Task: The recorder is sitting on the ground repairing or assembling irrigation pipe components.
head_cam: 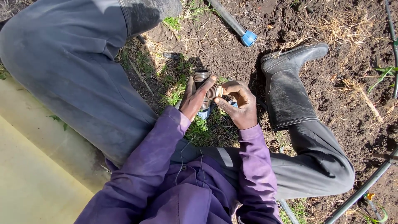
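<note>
I sit on the ground with both arms in purple sleeves reaching forward between my legs. My left hand (194,99) grips a dark pipe fitting (201,76) with threaded metal-coloured ends, held upright. My right hand (239,104) pinches the fitting's side branch (214,91), fingers curled around its threads. A blue part (204,114) shows below the fitting, mostly hidden by my hands.
A black rubber boot (288,89) lies on bare soil to the right. A dark pipe with a blue end cap (248,38) lies ahead. Thin black hoses (365,188) run at the lower right and the far right edge. A pale concrete slab (33,166) is at left.
</note>
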